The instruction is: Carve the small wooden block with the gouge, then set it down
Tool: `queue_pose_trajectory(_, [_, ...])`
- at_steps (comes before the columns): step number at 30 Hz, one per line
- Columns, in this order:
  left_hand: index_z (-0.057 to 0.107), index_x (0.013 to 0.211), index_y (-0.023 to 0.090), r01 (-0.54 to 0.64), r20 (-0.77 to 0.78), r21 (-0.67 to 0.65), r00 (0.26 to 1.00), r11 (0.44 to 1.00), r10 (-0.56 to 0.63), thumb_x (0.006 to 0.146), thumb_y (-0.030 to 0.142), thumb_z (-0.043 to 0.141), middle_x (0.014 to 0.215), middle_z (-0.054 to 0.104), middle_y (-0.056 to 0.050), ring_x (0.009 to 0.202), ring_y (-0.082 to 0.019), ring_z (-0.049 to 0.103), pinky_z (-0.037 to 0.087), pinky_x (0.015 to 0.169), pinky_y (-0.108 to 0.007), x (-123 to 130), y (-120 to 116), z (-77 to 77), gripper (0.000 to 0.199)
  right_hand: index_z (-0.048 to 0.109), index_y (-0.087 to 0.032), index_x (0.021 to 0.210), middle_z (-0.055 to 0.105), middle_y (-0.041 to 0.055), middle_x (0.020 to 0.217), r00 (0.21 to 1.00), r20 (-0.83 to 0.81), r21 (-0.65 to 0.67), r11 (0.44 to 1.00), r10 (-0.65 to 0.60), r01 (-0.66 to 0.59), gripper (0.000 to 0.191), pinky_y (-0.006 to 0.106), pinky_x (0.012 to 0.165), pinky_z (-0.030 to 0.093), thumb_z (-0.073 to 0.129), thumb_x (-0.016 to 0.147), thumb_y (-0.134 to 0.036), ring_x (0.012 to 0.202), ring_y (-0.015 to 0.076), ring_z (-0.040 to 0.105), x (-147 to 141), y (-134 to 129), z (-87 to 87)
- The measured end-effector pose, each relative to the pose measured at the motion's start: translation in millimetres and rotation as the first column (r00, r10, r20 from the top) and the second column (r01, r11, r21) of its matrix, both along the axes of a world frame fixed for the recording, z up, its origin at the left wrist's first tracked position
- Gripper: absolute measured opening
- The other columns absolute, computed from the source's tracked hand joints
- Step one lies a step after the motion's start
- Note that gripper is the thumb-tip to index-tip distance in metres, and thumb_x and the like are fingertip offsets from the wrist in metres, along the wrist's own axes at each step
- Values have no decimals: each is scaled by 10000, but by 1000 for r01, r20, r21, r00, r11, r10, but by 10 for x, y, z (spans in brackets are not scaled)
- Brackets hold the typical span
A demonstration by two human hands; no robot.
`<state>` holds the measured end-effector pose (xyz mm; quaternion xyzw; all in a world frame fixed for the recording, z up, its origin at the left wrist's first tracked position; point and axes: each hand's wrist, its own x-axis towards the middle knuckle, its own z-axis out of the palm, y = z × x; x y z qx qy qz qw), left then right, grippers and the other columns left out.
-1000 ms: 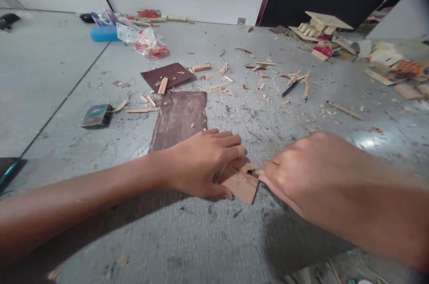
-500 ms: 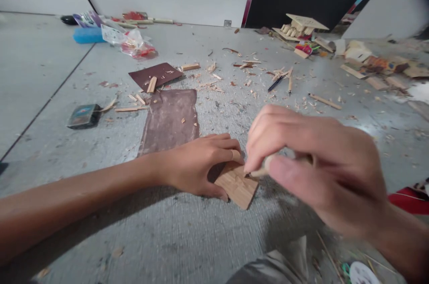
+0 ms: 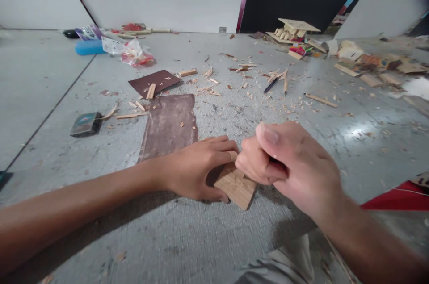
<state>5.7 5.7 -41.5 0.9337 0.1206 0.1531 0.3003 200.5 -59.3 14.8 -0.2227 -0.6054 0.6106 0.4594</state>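
Observation:
A small flat wooden block (image 3: pixel 238 192) lies on the grey floor, its top face marked with cuts. My left hand (image 3: pixel 204 165) grips the block from the left, thumb along the near edge and fingers over the far side. My right hand (image 3: pixel 288 156) is closed in a fist at the block's right corner, thumb on top. The fist hides the wooden-handled carving tool that showed in it half a second ago. Behind my left wrist lies a worn brown sandpaper sheet (image 3: pixel 169 123).
A darker sandpaper piece (image 3: pixel 154 82), wood scraps and shavings lie beyond. A dark pen-like tool (image 3: pixel 271 85) and a thin wooden-handled tool (image 3: pixel 320 99) rest farther right. A small dark box (image 3: pixel 86 124) sits left. A wooden model (image 3: pixel 295 29) stands by the back wall.
My right hand has rolled over from a pinching hold on the carving tool into a fist, and the tool is now hidden. The left hand and block have stayed put.

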Motion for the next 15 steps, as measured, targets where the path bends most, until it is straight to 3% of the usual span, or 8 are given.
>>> queue_pose_trajectory(3, [676,1111,225,0,-31,17,1000,1000,1,840,446,821,1194,714,-99,1162,-321,616,564,985,-462,9,-2,1,378,342,-197,596,244,-61,551,1000,-18,4,1000,-20,20,607,294,494,175,487,1132,-441,501,87,212,-10,-1,-29])
queue_pose_trajectory(9, [683,1058,209,30,-77,64,997,997,-25,830,456,794,1162,693,-107,1086,-310,604,566,931,-467,51,-25,8,355,335,-187,606,244,-63,549,999,-45,-12,1000,-1,0,607,269,489,179,474,1140,-439,506,74,218,-14,20,-89])
queue_pose_trajectory(15, [679,1155,193,-40,-23,57,999,998,41,873,642,762,1208,702,-133,1108,-326,612,554,898,-455,80,-101,-76,537,332,-194,594,257,-60,551,999,-43,-17,1000,-8,7,625,280,503,181,521,1124,-468,518,84,241,-11,26,-106])
